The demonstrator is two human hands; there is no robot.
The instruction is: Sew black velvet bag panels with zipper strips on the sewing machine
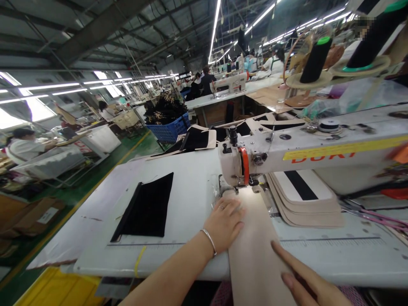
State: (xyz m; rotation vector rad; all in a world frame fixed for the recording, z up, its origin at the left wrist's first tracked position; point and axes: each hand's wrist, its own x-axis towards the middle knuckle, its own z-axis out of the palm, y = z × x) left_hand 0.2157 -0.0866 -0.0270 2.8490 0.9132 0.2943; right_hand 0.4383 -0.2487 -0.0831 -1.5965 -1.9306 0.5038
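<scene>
A long beige fabric panel [251, 255] runs from beneath the presser foot of the sewing machine [264, 148] down over the table's front edge. My left hand [225, 221] lies flat on the panel's upper left part, close to the needle area, fingers stretched. At the panel's right edge, my right hand [306, 280] touches it with index finger and thumb apart; its other fingers are hidden. Left of the machine lies a black fabric piece [148, 208]. To the right, beneath the machine arm, rests a stack of beige panels [309, 208], the top one with a black stripe.
Pink-handled scissors [372, 216] lie at the right. More black and beige pieces [200, 138] are piled behind the machine. Black thread cones [315, 61] stand at upper right. A blue crate [168, 127] is beyond the table, and other people sit at workstations farther off.
</scene>
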